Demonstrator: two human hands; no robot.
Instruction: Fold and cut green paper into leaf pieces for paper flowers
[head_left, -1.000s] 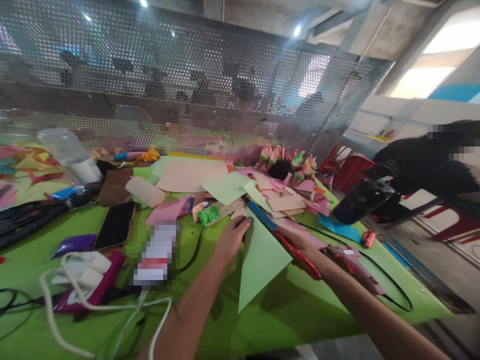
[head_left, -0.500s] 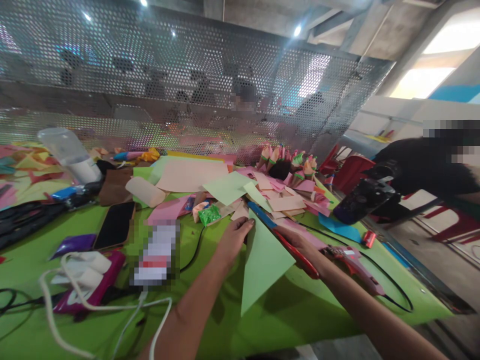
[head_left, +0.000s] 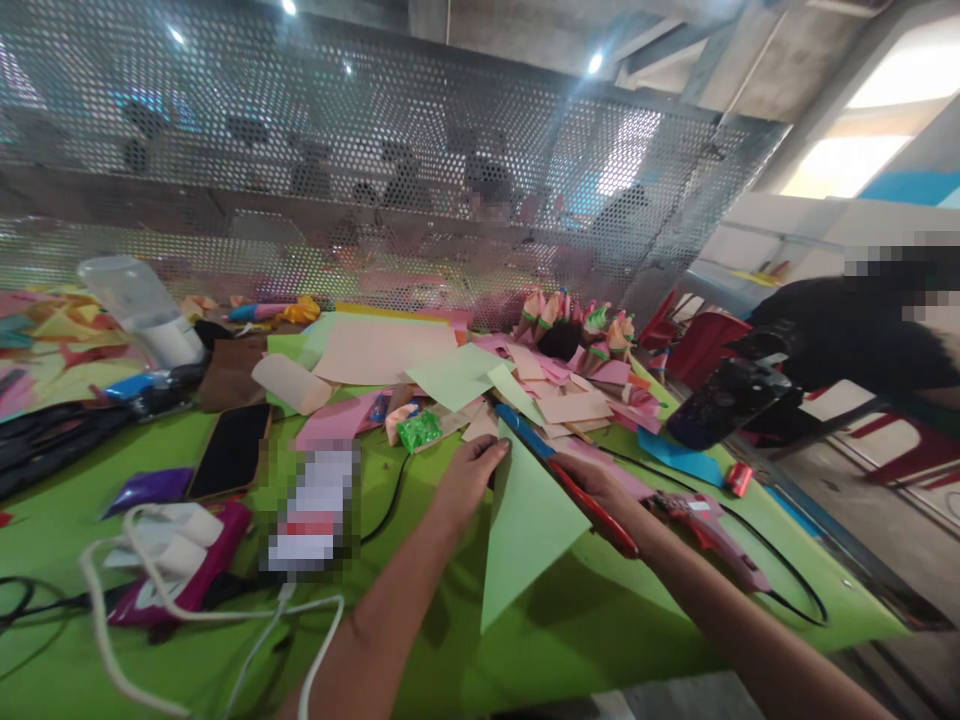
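My left hand (head_left: 474, 468) pinches the upper left edge of a pale green paper sheet (head_left: 529, 535), fingers closed on it. The sheet slants down over the green table, its lower corner towards me. In my right hand (head_left: 589, 480) is a pair of scissors (head_left: 600, 512) with red handles and bluish blades. The blades lie along the top edge of the sheet, pointing away from me and to the left. Whether they are parted I cannot tell. Just beyond the blade tips lie loose pale green (head_left: 517, 392) and pink paper pieces (head_left: 574, 407).
A pink glue gun (head_left: 720, 530) with its cord lies right of my right arm. Left are a black phone (head_left: 231, 450), a magenta power strip (head_left: 225, 540) and white cables (head_left: 97, 640). Paper flowers (head_left: 555, 310) stand behind. A person in black (head_left: 840, 320) sits at the right.
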